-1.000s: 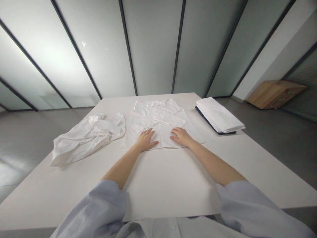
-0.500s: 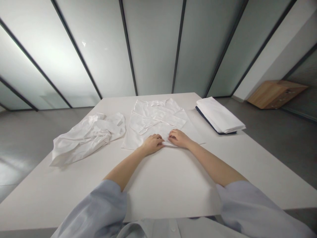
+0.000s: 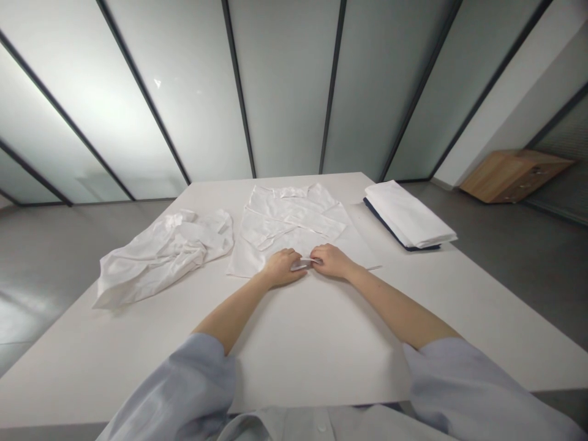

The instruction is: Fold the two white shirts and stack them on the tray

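From my remote post I log a white table (image 3: 316, 343) set before frosted glass partitions (image 3: 285, 86), with a wooden cabinet (image 3: 514, 177) well beyond the table's far right corner. On the table's left lies a crumpled white garment (image 3: 160, 254). Near its far right corner sits a stack of folded white cloth (image 3: 404, 214) on a dark navy backing (image 3: 384, 225). At the table's centre, a white shirt (image 3: 289, 220) lies spread flat, collar away from me, its body creased into folds. The left hand (image 3: 282, 266) and right hand (image 3: 331, 260) curl inward at the shirt's near edge, almost meeting, both closed on a small raised hem fold (image 3: 301, 264). I judge the step in hand to be gathering that hem; the hold calls for an even pinch from both sides.
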